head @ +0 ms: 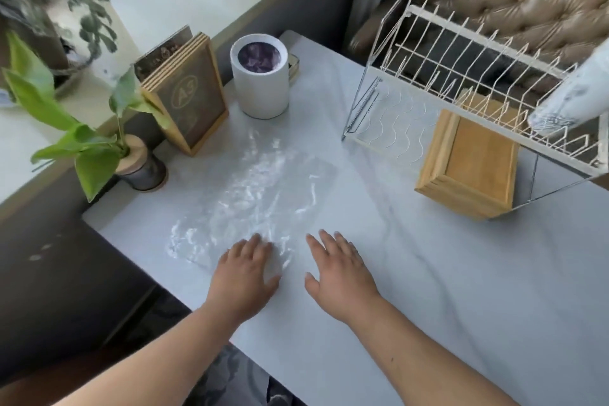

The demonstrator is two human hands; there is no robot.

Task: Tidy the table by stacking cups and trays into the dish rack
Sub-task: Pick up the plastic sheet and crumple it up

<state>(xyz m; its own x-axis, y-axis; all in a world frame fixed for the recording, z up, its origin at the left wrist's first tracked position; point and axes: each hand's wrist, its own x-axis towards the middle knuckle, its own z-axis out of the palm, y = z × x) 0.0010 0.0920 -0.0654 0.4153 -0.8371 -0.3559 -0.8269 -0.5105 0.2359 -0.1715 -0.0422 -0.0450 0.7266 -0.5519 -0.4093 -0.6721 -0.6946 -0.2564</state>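
A white wire dish rack point(461, 53) stands at the table's far right. Stacked wooden trays point(474, 165) sit under its upper shelf, and a white patterned cup point(573, 95) lies on that shelf at the right. My left hand point(245, 273) rests flat, fingers spread, on the near edge of a clear crinkled plastic sheet point(260, 188) lying on the white marble table point(445, 290). Flat on the bare tabletop just right of the sheet is my right hand point(341, 270), also with fingers apart. Neither hand holds anything.
A white cylindrical container point(260, 76) with a purple top stands at the back. Left of it is a wooden sign holder point(191, 99) marked A3, and a potted green plant point(138, 165) sits at the far left corner. A brown tufted sofa point(514, 0) lies behind the rack.
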